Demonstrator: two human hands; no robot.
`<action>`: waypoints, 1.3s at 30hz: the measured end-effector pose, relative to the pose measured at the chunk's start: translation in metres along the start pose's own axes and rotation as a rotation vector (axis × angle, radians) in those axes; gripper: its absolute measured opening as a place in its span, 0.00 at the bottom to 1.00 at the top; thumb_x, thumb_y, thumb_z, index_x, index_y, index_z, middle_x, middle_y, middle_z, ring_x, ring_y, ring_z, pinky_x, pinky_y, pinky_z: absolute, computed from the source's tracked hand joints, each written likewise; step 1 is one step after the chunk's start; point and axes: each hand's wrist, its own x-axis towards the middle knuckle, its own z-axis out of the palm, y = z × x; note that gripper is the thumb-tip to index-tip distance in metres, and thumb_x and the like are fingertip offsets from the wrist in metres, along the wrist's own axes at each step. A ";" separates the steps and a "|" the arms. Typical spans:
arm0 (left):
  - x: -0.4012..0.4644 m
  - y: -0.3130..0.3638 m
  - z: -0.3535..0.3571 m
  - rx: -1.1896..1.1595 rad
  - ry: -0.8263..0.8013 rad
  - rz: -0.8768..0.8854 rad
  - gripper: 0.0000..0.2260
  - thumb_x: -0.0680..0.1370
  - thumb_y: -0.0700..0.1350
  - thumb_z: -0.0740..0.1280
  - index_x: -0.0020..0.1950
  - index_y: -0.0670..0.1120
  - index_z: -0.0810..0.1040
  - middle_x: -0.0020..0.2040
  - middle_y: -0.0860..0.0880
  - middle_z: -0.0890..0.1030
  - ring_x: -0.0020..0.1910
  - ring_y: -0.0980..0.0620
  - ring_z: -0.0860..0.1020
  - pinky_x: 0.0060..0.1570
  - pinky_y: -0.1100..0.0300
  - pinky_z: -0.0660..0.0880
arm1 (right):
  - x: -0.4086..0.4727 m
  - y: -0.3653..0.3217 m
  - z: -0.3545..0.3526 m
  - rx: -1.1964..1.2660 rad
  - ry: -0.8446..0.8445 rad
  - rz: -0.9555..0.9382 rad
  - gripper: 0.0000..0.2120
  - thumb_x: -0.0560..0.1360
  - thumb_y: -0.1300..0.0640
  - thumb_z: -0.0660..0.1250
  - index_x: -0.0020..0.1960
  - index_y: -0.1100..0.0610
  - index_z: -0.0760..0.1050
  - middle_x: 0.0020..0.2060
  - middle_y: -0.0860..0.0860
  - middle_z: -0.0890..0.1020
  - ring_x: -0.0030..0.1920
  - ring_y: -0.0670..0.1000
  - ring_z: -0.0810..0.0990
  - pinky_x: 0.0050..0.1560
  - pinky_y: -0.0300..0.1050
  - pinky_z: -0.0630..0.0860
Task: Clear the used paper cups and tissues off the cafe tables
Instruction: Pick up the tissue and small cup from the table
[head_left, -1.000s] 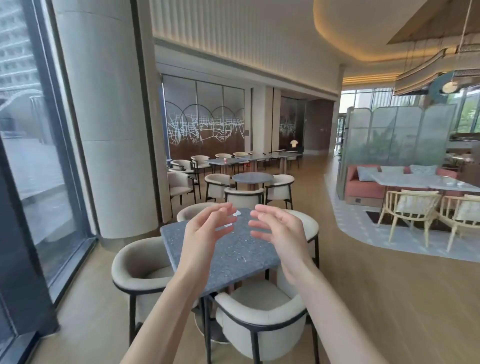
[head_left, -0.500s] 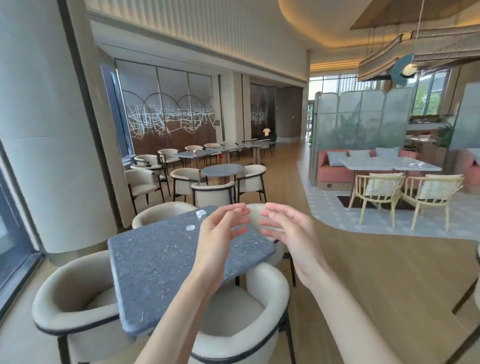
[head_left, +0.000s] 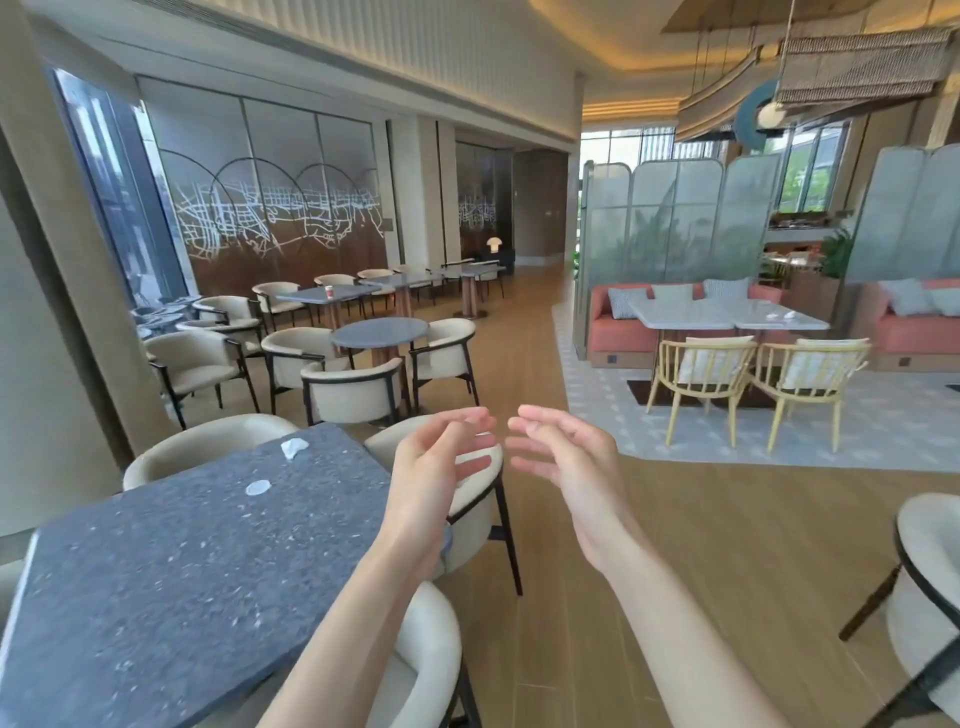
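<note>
Tissues (head_left: 293, 447) crumpled near table (head_left: 156, 571) far edge, second scrap (head_left: 258, 488) just inboard | left hand (head_left: 434, 467) and right hand (head_left: 566, 457) empty, fingers loosely curled, apart | table's near corner cut off.

Setting: cafe or hotel-lounge seating area. Evidence — several grey stone tables (head_left: 197, 561) ringed by cream tub chairs (head_left: 358, 392), repeated in rows toward the back wall. Coral sofas (head_left: 623, 332) with cushions face a white marble table (head_left: 727, 314) and yellow wooden chairs (head_left: 701, 374). Frosted screens (head_left: 675, 218) divide zones — wood floor, cove-lit ceiling, decorative wall panels (head_left: 270, 218).
</note>
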 end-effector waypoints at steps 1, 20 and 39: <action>0.015 -0.011 0.007 0.000 0.002 -0.011 0.11 0.82 0.40 0.62 0.57 0.42 0.84 0.53 0.47 0.86 0.56 0.48 0.84 0.60 0.49 0.79 | 0.015 0.007 -0.008 0.000 0.006 0.006 0.09 0.80 0.61 0.66 0.58 0.58 0.81 0.50 0.53 0.87 0.50 0.51 0.86 0.54 0.48 0.83; 0.413 -0.185 0.071 0.007 0.123 -0.124 0.12 0.82 0.38 0.60 0.55 0.42 0.84 0.52 0.45 0.86 0.54 0.47 0.84 0.58 0.50 0.80 | 0.434 0.151 -0.041 -0.076 -0.025 0.136 0.09 0.80 0.61 0.66 0.58 0.58 0.81 0.52 0.53 0.86 0.51 0.50 0.86 0.56 0.48 0.82; 0.781 -0.322 0.206 0.026 0.395 -0.128 0.11 0.82 0.38 0.61 0.57 0.41 0.83 0.54 0.38 0.84 0.52 0.45 0.84 0.57 0.46 0.81 | 0.868 0.255 -0.131 -0.011 -0.243 0.226 0.09 0.80 0.61 0.65 0.58 0.58 0.82 0.54 0.55 0.85 0.52 0.52 0.86 0.55 0.49 0.83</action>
